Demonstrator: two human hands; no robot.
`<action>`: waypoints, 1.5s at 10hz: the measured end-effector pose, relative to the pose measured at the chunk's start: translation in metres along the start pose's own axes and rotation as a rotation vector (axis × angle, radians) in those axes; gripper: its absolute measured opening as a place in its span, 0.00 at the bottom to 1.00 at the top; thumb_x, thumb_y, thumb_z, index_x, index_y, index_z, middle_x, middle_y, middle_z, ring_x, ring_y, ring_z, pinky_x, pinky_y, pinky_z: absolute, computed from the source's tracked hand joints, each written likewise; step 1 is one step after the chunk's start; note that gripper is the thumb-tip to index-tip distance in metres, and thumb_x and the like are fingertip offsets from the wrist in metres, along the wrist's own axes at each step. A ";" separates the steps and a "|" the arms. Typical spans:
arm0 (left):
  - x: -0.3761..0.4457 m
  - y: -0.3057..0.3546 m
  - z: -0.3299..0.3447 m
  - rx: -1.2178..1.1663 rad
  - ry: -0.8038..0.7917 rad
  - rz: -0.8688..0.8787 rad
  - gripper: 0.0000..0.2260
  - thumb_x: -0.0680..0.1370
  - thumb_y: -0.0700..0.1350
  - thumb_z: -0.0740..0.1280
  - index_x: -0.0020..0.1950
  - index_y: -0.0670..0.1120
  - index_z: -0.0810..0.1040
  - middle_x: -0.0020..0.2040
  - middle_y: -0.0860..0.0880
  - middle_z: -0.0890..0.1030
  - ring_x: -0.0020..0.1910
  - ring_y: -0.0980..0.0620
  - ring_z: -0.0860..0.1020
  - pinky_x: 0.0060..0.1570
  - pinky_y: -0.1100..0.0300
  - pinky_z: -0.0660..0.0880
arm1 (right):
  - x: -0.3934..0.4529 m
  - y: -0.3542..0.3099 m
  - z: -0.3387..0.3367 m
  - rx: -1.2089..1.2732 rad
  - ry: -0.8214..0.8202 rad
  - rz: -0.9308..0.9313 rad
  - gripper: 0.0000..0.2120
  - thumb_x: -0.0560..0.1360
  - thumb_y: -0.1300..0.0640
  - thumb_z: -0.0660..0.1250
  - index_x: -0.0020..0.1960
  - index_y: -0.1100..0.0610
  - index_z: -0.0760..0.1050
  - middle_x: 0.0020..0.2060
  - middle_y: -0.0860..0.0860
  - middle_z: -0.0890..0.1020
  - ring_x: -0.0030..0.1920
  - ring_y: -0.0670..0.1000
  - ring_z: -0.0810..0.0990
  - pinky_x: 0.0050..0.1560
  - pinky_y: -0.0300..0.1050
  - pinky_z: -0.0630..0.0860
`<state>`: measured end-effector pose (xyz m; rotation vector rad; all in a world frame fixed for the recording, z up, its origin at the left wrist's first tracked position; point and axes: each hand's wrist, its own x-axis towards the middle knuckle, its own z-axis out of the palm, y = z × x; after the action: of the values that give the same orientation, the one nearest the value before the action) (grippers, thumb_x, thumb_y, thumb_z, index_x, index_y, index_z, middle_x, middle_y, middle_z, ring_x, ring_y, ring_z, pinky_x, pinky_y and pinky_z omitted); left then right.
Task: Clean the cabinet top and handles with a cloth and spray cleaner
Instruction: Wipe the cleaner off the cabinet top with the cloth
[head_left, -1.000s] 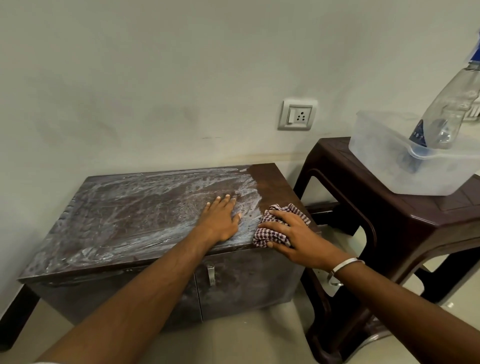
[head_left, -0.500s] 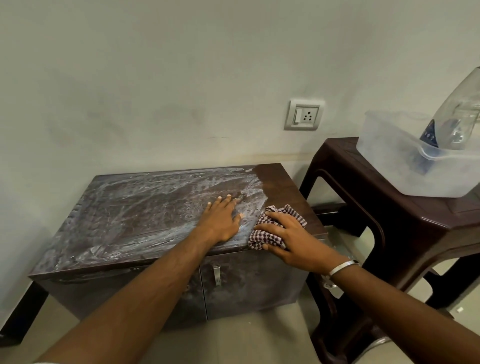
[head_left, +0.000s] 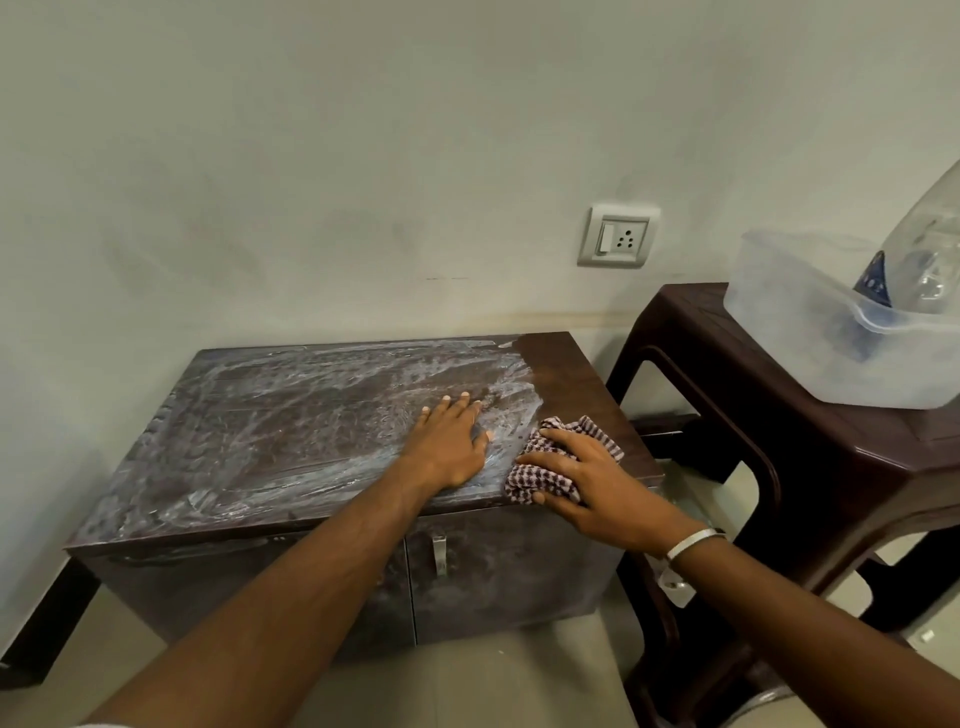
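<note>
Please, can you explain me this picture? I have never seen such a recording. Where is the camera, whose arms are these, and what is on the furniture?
There is no machine here. A person wears a camera on the head, so it looks forward and down at that person's own two arms.

In front stands a low brown cabinet against the wall. Most of its top is covered with whitish smears; only a strip at the right end looks clean and dark.

The left hand lies flat on the smeared top and holds nothing. The right hand presses on a checked cloth near the front right edge of the top.

A metal handle shows on the cabinet door below.

To the right, a dark stool carries a clear plastic tub, and a spray bottle leans inside it.
</note>
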<state>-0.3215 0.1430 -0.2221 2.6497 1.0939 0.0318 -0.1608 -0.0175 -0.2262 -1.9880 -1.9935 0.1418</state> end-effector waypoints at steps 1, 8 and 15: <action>0.001 -0.001 -0.001 0.000 -0.003 0.002 0.26 0.84 0.55 0.49 0.80 0.48 0.49 0.81 0.49 0.46 0.79 0.47 0.45 0.76 0.48 0.41 | 0.003 0.008 -0.007 -0.003 -0.019 0.061 0.24 0.76 0.42 0.62 0.71 0.45 0.67 0.74 0.50 0.61 0.74 0.52 0.57 0.73 0.46 0.53; 0.003 -0.010 -0.006 -0.019 -0.006 -0.024 0.27 0.84 0.55 0.49 0.80 0.48 0.49 0.81 0.49 0.47 0.79 0.48 0.44 0.77 0.48 0.42 | 0.030 -0.019 -0.004 -0.388 0.097 0.111 0.29 0.74 0.33 0.53 0.69 0.47 0.65 0.72 0.54 0.60 0.72 0.59 0.57 0.71 0.60 0.56; 0.007 -0.010 -0.005 -0.003 0.005 -0.024 0.26 0.84 0.56 0.48 0.80 0.49 0.48 0.81 0.49 0.46 0.79 0.48 0.44 0.77 0.48 0.41 | 0.057 -0.013 0.003 -0.243 -0.039 0.147 0.27 0.80 0.42 0.53 0.76 0.46 0.52 0.74 0.48 0.61 0.75 0.54 0.55 0.74 0.53 0.52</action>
<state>-0.3245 0.1558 -0.2208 2.6346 1.1259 0.0359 -0.1732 0.0389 -0.2166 -2.2997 -1.9675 -0.0312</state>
